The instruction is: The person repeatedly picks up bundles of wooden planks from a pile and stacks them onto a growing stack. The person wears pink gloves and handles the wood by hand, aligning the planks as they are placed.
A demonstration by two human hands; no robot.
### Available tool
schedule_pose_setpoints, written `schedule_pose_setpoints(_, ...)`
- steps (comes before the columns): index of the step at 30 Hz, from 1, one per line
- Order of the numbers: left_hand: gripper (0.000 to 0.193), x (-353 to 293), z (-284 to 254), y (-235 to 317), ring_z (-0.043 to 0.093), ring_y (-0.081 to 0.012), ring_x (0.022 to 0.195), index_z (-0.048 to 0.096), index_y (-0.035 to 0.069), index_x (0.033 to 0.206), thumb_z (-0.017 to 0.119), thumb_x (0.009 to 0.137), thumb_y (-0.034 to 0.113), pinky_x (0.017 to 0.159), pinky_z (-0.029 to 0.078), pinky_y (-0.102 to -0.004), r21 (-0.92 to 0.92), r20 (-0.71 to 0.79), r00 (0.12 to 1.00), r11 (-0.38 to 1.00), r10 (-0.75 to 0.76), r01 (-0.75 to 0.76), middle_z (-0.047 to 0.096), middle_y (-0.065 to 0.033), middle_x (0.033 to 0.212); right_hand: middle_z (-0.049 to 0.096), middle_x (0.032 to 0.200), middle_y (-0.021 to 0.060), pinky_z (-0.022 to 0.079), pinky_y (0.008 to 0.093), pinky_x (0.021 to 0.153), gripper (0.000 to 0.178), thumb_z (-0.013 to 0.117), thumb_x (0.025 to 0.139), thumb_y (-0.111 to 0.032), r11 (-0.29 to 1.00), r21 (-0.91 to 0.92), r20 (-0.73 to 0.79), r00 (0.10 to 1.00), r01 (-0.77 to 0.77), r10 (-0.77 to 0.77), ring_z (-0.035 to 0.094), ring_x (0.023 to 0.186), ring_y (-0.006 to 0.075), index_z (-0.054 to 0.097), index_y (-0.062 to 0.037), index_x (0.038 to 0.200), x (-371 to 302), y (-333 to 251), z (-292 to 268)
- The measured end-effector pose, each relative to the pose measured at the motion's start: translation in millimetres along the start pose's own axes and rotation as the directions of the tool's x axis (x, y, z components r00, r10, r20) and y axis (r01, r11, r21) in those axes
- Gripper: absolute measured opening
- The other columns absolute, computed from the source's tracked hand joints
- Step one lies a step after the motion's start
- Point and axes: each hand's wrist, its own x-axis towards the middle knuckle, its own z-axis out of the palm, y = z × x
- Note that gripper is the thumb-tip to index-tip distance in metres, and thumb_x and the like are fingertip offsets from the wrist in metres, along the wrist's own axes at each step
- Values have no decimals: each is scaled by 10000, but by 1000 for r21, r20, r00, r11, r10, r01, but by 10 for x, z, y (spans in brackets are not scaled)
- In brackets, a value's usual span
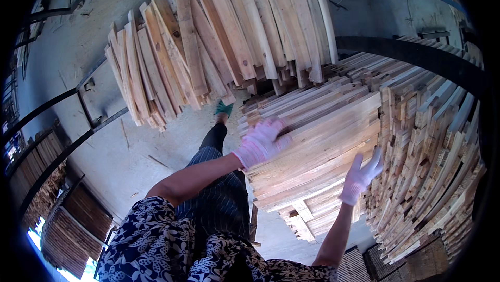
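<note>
My left hand [262,142] wears a white and pink knitted glove and is at the left ends of a stack of wooden boards [317,159]. Its fingers look apart, slightly smeared by motion, with no board seen in them; whether it touches the wood I cannot tell. At the stack's right end is my right hand [360,176], gloved alike, its fingers spread and holding nothing. The boards of this stack lie side by side in layers, running left to right.
Ahead lies a large pile of long rough planks [224,37]. Dense stacks of narrow strips [422,162] rise close on the right, beneath a dark curved bar [411,55]. A black metal frame [78,97] and more stacked wood [73,230] stand left. My green shoe [223,109] is on the concrete floor.
</note>
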Motion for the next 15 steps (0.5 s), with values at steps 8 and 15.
schedule_pose_setpoints(8, 777, 1964, -1068, -540, 652, -361, 1162, 503, 15, 1419, 618, 913, 594, 985, 480, -422, -452, 106, 968, 856, -227, 250, 687, -240, 1197, 694, 1176, 124, 474, 375, 945, 448, 517, 1003, -335, 945, 243, 428, 899, -220, 99, 613, 1034, 266, 622, -12, 1295, 2524, -591, 2073)
schedule_pose_setpoints(15, 1145, 3040, -1422, -1050, 455, -369, 1406, 234, -74, 1556, 627, 851, 738, 1146, 378, -396, -190, 199, 960, 954, -195, 233, 462, -287, 1489, 622, 1373, 172, 442, 395, 1028, 553, 455, 1017, -436, 712, 461, 566, 793, -530, 225, 591, 1195, 333, 612, -20, 1346, 2812, 275, 3358)
